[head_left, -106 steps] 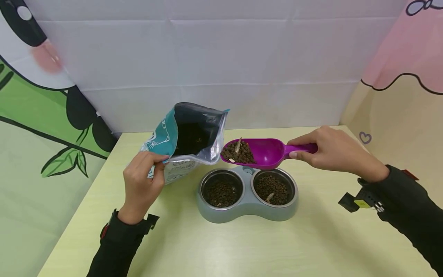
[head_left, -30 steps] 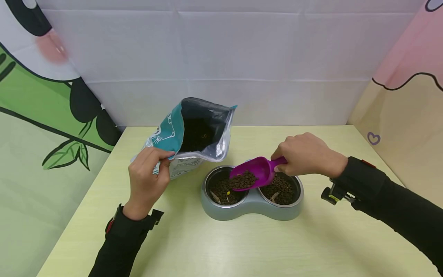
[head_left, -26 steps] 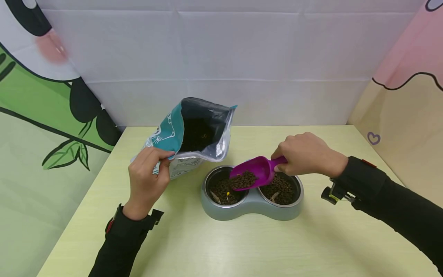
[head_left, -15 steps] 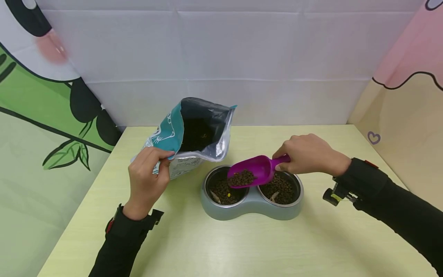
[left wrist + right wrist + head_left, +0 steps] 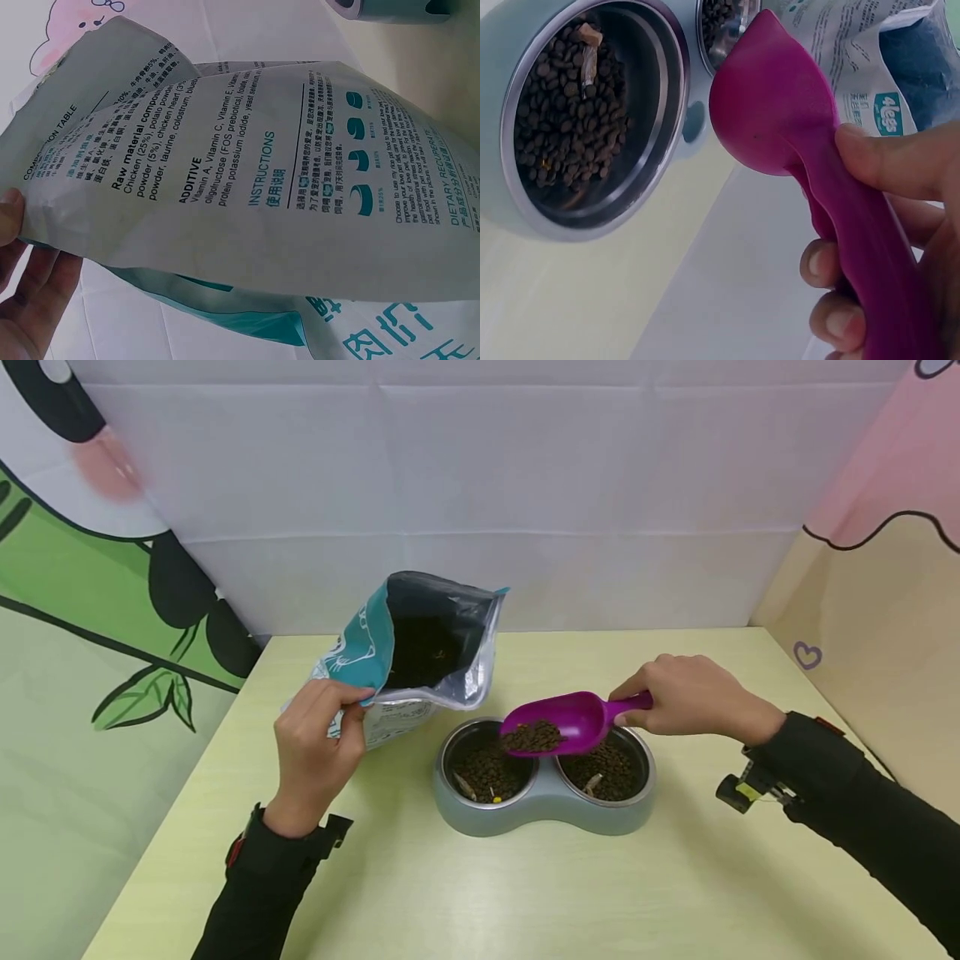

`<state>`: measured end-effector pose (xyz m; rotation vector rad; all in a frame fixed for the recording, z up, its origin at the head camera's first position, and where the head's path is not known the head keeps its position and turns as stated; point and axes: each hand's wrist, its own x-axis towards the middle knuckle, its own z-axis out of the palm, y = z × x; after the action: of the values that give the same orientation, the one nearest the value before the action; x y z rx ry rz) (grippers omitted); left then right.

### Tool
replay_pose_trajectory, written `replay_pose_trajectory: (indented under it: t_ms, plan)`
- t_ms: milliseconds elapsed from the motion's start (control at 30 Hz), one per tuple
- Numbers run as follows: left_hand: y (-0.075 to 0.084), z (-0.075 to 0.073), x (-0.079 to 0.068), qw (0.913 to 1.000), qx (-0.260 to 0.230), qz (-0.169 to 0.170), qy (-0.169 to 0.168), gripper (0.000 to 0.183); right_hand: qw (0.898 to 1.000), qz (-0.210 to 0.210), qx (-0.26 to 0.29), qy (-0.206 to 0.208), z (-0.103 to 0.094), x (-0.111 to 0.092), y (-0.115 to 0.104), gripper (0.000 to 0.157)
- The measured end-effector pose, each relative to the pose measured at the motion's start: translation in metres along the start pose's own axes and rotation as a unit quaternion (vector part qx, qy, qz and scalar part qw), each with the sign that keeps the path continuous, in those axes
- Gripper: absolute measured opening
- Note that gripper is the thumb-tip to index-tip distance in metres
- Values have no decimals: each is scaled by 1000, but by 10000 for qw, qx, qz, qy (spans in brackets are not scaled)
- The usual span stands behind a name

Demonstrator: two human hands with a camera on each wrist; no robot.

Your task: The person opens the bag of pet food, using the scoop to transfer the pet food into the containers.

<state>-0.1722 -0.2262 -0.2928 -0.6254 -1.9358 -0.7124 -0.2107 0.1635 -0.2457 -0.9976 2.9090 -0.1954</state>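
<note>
My left hand (image 5: 318,747) pinches the edge of an open pet food bag (image 5: 367,647), teal and white with a silver lining, whose mouth faces up and right. In the left wrist view the printed back of the bag (image 5: 247,172) fills most of the picture. My right hand (image 5: 690,697) grips the handle of a purple scoop (image 5: 581,718). Brown kibble (image 5: 534,737) lies in the scoop's front end. The scoop is above a grey-blue double feeder (image 5: 543,810), overlapping both steel bowls. Kibble lies in the left bowl (image 5: 487,768) and the right bowl (image 5: 607,768).
The feeder stands on a pale wooden table (image 5: 480,893). A white cloth backdrop (image 5: 510,502) rises behind the table's far edge, with cartoon-printed panels at left and right.
The loaded scoop came from beside the bag's mouth, dipped tilted over the left bowl, then rose and levelled to the right with less kibble in it. My left hand kept its hold.
</note>
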Motion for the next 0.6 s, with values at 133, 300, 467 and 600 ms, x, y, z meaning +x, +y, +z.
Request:
replay_pose_trajectory:
  t_ms: [133,300,467,600]
  plan:
    - [0,0,0,10000,-10,-23,4,12,9998,212,-4,54,-5,-7,6,16]
    - [0,0,0,10000,-7,-41,-15,12,9991,428,14,52,-12,-17,13,20]
    - [-1,0,-1,10000,23,-18,-11,11,9986,522,10,89,-15,-30,20,23]
    - [-1,1,-2,10000,24,-14,-3,12,9984,556,4,106,-15,-41,28,28]
